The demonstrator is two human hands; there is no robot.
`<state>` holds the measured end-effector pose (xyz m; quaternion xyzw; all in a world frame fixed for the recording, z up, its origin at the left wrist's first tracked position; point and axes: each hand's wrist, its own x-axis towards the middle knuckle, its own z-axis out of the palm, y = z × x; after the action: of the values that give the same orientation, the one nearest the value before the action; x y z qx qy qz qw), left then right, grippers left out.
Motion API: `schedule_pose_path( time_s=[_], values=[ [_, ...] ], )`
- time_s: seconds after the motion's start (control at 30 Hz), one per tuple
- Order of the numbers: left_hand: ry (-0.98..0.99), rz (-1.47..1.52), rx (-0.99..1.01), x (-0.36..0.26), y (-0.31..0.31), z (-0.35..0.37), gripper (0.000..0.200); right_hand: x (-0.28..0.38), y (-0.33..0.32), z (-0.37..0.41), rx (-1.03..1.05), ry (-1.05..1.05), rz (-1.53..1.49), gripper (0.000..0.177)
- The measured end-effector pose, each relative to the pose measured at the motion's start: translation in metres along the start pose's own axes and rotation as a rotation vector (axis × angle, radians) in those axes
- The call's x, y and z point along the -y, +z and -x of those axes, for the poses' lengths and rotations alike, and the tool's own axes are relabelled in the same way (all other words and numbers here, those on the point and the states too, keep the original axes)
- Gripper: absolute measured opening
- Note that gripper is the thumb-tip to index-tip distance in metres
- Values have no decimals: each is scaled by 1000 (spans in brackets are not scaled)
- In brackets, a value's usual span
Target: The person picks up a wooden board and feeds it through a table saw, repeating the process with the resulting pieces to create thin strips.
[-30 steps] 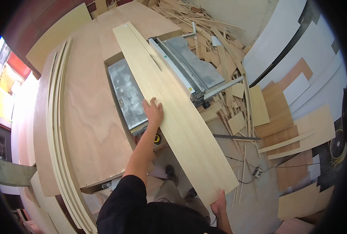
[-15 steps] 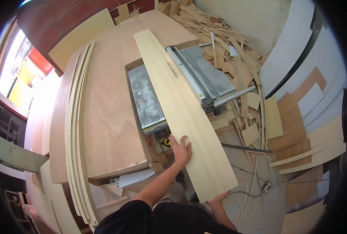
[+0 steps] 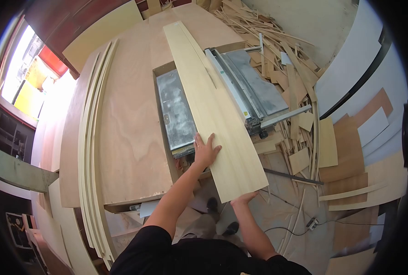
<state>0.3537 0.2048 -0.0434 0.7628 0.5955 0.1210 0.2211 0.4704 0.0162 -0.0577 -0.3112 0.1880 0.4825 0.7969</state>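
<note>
Offcut-strewn floor (image 3: 277, 215), table saw (image 3: 176, 110); L hand (image 3: 205, 151), R hand (image 3: 243, 198) on plank (image 3: 208, 101)

Your head camera gives a round fisheye picture, with black corners ringing it and straight edges bowing more towards the rim. Daylight enters from the window (image 3: 27, 80) at upper left, blown out to white and yellow glare that washes over the nearby worktop (image 3: 130, 137) edge. Elsewhere the light is soft and even, with faint shadows. Your left hand (image 3: 206, 151) and the pale board (image 3: 213, 105) look crisp and unblurred.
</note>
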Motion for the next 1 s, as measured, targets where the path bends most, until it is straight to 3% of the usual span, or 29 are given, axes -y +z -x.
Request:
schedule_pose_path(
  time_s=[0.27,0.37,0.4,0.5,0.63,0.77,0.87,1.0],
  values=[
    [143,-72,7,-10,9,111,65,-42,32,-65,83,18,-31,75],
    [170,-58,-10,-4,11,116,61,-61,46,-93,-57,-20,25,73],
    [157,-78,1,-3,11,114,60,-76,26,-128,12,-6,-14,72],
    [123,-163,9,0,9,88,57,-82,64,-130,-17,27,-46,74],
    [128,-320,-7,-10,5,75,58,-78,69,-131,-256,112,404,83],
    [224,-233,-65,-14,14,77,60,-20,9,-134,-51,-685,1287,55],
    [260,-201,-136,-14,28,70,59,34,42,-72,508,-1448,1954,48],
    [314,-255,-206,-13,38,55,54,45,58,-101,816,-1411,2147,45]
  ],
)
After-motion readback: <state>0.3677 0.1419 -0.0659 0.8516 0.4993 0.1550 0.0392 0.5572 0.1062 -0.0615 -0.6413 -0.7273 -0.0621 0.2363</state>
